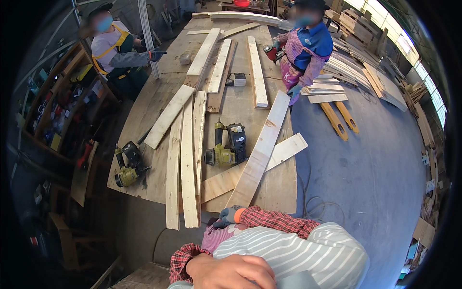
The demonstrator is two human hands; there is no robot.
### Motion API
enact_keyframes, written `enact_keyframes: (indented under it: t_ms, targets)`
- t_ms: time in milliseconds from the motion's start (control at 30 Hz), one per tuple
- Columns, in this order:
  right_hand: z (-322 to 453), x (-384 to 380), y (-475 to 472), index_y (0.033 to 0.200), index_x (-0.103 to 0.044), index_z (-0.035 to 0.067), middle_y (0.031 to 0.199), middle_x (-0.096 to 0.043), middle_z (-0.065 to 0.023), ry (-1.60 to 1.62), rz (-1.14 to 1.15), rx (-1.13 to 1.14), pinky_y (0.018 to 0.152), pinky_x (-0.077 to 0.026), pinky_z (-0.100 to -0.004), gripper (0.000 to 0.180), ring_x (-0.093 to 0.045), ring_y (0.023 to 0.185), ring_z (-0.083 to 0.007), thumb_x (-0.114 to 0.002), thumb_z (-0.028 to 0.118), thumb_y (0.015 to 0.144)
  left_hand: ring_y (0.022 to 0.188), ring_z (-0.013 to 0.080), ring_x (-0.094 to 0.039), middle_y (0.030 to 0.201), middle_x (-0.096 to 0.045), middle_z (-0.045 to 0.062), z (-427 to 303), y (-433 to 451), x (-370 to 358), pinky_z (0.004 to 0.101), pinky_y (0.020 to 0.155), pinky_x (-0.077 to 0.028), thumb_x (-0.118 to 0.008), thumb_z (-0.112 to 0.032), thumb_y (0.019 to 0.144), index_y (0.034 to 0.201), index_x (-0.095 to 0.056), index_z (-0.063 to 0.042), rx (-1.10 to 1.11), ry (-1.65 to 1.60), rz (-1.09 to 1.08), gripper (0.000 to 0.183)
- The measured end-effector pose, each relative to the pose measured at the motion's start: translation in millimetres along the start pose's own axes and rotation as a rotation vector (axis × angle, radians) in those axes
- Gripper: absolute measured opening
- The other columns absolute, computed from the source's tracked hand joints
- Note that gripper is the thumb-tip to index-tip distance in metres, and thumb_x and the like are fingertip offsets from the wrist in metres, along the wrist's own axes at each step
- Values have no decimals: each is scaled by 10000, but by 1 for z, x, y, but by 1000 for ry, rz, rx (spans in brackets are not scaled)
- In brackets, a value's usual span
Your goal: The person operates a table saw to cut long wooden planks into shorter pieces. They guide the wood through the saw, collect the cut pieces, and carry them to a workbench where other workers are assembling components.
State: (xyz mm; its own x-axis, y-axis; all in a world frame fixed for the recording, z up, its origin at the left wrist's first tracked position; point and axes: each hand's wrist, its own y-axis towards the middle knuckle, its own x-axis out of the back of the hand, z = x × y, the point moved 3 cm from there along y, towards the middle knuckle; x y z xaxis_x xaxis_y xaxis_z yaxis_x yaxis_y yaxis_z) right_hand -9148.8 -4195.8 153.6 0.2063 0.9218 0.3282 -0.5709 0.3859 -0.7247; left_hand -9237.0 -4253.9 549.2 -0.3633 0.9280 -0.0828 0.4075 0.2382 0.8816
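Note:
My right hand [229,215], in a grey glove with an orange cuff, is at the near end of a long wooden plank [265,144]; whether its fingers grip it is hidden. A co-worker's gloved hand [295,91] is at the plank's far end. That plank lies across another board [288,151]. Bare, with bent fingers, my left hand [234,271] is in front of my striped top at the bottom edge; its palm is hidden. Left of the long plank, a coil nailer [225,153] rests on the plywood table [144,173], near several narrow boards [188,162].
A second nailer [127,171] lies at the table's left corner. More boards [257,72] lie farther back. One co-worker [119,54] stands at left, another [306,47] at right with a red tool [275,54]. Right of the table are a hose [321,206] and yellow pallet-jack forks [334,121].

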Motion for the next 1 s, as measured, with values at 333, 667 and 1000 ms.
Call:
enact_keyframes:
  t_ms: [333,667,1000]
  targets:
    - [-9,-3,3,1222,-639,143,1191,-653,-104,70,-26,27,948,-448,-372,495,-609,1090,-260,-590,423,817,928,323,-616,1057,-651,174,1,6,3,437,736,-475,-486,-458,966,917,-666,-120,-53,5,20,386]
    - [-89,77,36,1222,-632,76,889,-673,-47,1173,-387,92,606,-494,-273,407,-575,677,-122,-675,137,822,910,299,-628,995,-663,148,25,-26,12,417,748,-477,-459,-432,980,858,-662,-127,441,-366,-21,386]
    - [-253,394,80,1480,-327,96,1173,-640,-221,1286,-1052,-134,820,-529,-373,694,-662,1002,-298,-614,95,849,858,287,-626,958,-667,133,104,-47,92,416,727,-473,-438,-417,988,821,-652,-123,416,-370,-302,400]
